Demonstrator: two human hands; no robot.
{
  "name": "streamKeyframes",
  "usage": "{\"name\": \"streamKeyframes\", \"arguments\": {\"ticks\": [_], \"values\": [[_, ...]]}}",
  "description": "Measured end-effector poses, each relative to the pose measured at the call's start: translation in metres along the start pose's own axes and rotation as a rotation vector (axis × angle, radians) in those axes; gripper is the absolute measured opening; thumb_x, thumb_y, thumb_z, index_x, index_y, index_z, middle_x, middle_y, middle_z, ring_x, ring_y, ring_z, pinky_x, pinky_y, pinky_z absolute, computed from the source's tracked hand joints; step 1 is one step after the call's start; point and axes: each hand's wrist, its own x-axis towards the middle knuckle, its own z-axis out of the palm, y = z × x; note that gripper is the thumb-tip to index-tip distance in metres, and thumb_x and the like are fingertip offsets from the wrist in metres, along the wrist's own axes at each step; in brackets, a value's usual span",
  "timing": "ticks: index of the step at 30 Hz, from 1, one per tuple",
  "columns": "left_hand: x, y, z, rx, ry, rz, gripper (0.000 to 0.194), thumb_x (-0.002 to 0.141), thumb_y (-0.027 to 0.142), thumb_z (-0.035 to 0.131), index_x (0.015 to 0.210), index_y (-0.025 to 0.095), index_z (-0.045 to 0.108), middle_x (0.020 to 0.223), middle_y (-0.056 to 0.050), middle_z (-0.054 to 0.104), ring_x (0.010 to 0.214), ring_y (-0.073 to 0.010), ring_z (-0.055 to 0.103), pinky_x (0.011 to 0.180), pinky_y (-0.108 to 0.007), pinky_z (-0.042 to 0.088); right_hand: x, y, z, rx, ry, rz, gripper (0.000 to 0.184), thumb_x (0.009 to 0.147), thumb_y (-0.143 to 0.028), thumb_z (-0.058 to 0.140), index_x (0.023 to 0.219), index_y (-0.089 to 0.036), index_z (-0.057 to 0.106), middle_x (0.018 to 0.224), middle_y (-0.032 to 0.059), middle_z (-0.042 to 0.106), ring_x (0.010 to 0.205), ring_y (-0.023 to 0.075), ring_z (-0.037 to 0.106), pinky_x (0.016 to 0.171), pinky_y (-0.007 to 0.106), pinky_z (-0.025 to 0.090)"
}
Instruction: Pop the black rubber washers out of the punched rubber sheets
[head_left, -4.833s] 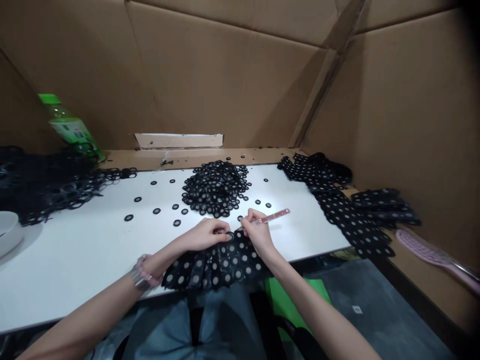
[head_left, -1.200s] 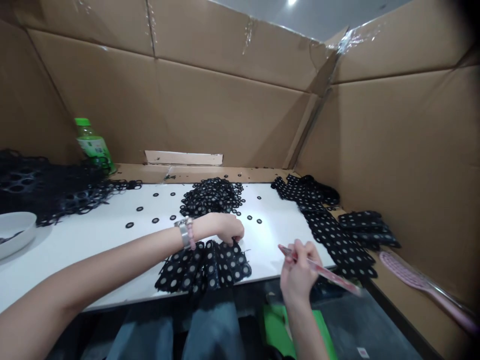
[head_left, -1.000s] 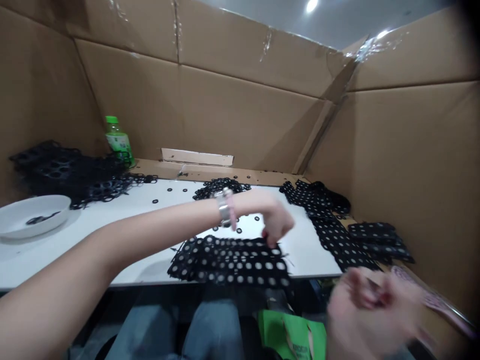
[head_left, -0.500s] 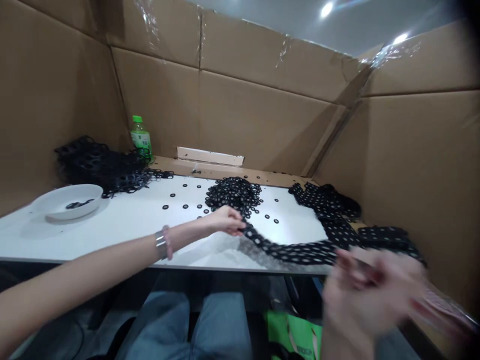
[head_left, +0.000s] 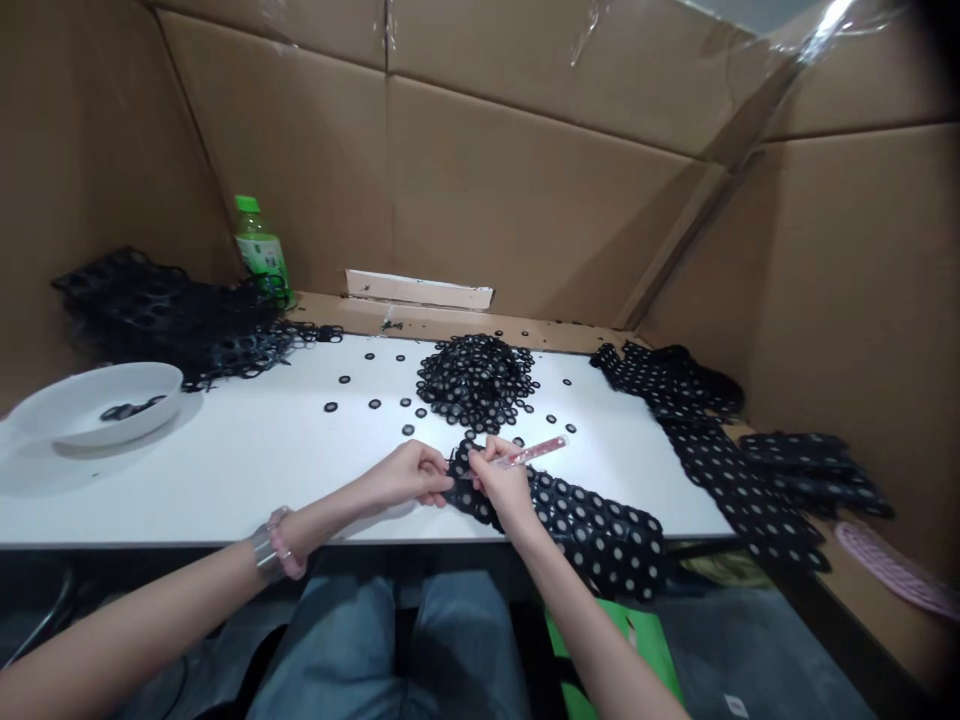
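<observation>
A black rubber sheet with white dots (head_left: 600, 525) lies on the white table (head_left: 225, 470) and hangs over its front edge. My left hand (head_left: 409, 472) pinches the sheet's left end. My right hand (head_left: 502, 478) is closed on a pink pen-like tool (head_left: 536, 452), whose tip points at that same end. Just beyond my hands sits a heap of black rings with white centres (head_left: 476, 375). Several loose rings (head_left: 371, 404) are scattered to its left.
A white bowl (head_left: 97, 402) sits far left before a pile of empty black mesh sheets (head_left: 165, 320) and a green bottle (head_left: 259, 250). More dotted sheets (head_left: 720, 450) lie right, with a pink brush (head_left: 892, 575). Cardboard walls (head_left: 525, 190) surround the table.
The folded sheet was swung to the right and spread out along the table edge. My right hand came back from the lower right to the sheet's left end beside my left hand.
</observation>
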Motion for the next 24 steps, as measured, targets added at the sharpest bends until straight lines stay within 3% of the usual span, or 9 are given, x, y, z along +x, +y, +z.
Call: {"name": "streamKeyframes", "arguments": {"ticks": [4,11,19,24], "values": [[-0.0011,-0.0018,-0.0011,-0.013,0.005,0.006,0.024,0.062,0.029,0.070,0.070,0.011,0.055,0.050,-0.001,0.062,0.051,-0.0126,0.061,0.049,-0.019,0.044,-0.0022,0.0000,-0.0013,-0.133,-0.010,-0.036,0.025,0.060,-0.011,0.051,0.048,-0.021,0.032,0.037,-0.0101,0.036,0.033,0.0075,0.039,0.036,0.019,0.026],[-0.0024,0.0006,0.0001,-0.048,0.017,0.005,0.021,0.065,0.026,0.068,0.070,0.012,0.054,0.049,0.000,0.061,0.050,-0.0119,0.061,0.050,-0.019,0.044,-0.0024,0.0011,0.0003,-0.269,-0.008,-0.079,0.024,0.061,-0.013,0.050,0.048,-0.022,0.032,0.040,-0.0085,0.034,0.038,0.0093,0.038,0.041,0.021,0.027],[-0.0002,-0.0031,-0.0009,-0.125,0.003,0.012,0.029,0.058,0.032,0.073,0.068,0.012,0.055,0.049,0.000,0.060,0.048,-0.0117,0.059,0.050,-0.020,0.044,-0.0051,0.0056,0.0066,-0.477,-0.054,-0.268,0.026,0.062,-0.011,0.046,0.047,-0.021,0.027,0.044,-0.0069,0.029,0.044,0.0100,0.030,0.045,0.024,0.023],[-0.0022,-0.0045,-0.0007,-0.170,-0.016,0.024,0.032,0.057,0.035,0.074,0.067,0.012,0.054,0.048,0.001,0.059,0.044,-0.0098,0.056,0.044,-0.018,0.038,-0.0047,0.0035,0.0031,-0.378,-0.075,-0.238,0.027,0.062,-0.012,0.047,0.047,-0.021,0.027,0.043,-0.0075,0.029,0.043,0.0091,0.030,0.045,0.023,0.023]]}}
